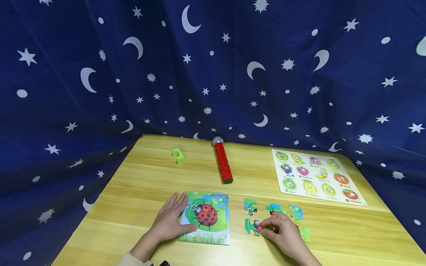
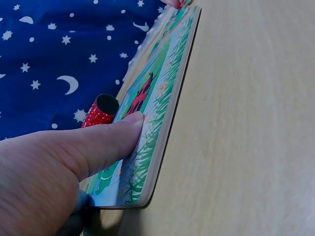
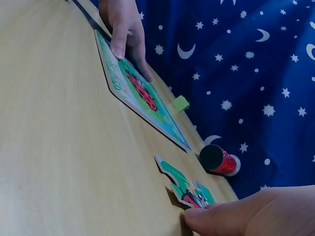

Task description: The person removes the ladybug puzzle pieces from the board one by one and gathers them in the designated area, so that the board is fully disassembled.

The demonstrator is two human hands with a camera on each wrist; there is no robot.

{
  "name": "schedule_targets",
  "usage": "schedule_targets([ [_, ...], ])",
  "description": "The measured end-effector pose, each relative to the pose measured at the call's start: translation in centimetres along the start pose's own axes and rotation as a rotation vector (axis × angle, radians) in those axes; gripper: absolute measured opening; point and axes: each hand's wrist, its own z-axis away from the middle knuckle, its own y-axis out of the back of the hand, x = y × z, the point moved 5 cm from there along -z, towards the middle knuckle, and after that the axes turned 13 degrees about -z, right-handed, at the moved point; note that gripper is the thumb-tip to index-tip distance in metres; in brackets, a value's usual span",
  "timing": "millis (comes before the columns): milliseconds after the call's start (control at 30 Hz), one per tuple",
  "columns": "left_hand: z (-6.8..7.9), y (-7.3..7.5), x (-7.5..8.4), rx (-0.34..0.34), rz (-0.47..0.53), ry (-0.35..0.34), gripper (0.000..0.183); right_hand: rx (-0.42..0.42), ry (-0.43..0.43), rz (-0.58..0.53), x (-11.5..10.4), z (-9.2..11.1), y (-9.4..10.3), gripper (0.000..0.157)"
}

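A square ladybug puzzle board (image 1: pixel 221 226) lies flat on the table, its picture showing a red spotted ladybug on green leaves. My left hand (image 1: pixel 170 218) rests along its left side with fingers extended and the thumb (image 2: pixel 106 145) on the picture. Further right, my right hand (image 1: pixel 283 233) pinches a puzzle piece (image 1: pixel 249 226) with part of a ladybug on it. In the right wrist view that puzzle piece (image 3: pixel 174 177) looks slightly tilted, with a shadow under it. Around that hand lie several loose pieces, among them a green-and-blue piece (image 1: pixel 249 205); the hand partly covers some.
At the back of the wooden table (image 1: pixel 133 199) lie a red glittery toy microphone (image 1: pixel 223 162) and a green block (image 1: pixel 179 155) with a curved cutout. A white fruit peg board (image 1: pixel 297 177) sits at the back right. A blue moon-and-star curtain (image 1: pixel 229 74) hangs behind.
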Motion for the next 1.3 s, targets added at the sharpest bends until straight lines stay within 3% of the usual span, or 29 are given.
schedule_targets([
  [267, -0.09, -0.13, -0.12, 0.007, -0.011, -0.005, 0.109, 0.009, -0.012, 0.007, -0.16, 0.04, 0.08, 0.017],
  [567, 0.02, 0.05, 0.11, 0.008, -0.008, -0.009, 0.108, -0.065, -0.011, 0.033, -0.23, 0.06, -0.49, 0.03],
  [1300, 0.15, 0.14, 0.09, 0.02, 0.001, -0.011, 0.107, -0.046, 0.034, 0.042, -0.47, 0.02, -0.43, 0.028],
])
